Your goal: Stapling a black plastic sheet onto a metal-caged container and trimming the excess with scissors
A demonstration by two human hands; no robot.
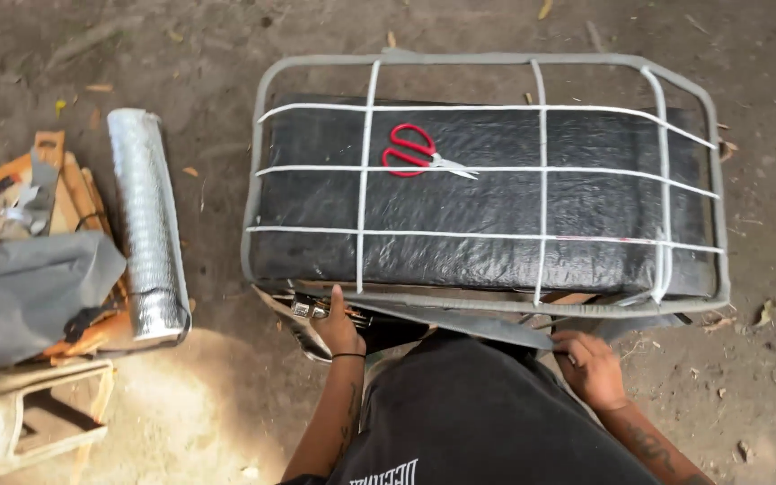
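Flanking black cushion (pixel 496 216): red scissors (pixel 419 153) atop, foil roll (pixel 145 224) left.

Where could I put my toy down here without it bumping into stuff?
Bare dirt lies between the silver roll and the wire frame, and right of the frame. The black cushion has open squares right of the red scissors. It is crowded at the wood pile and by both hands, left and right.
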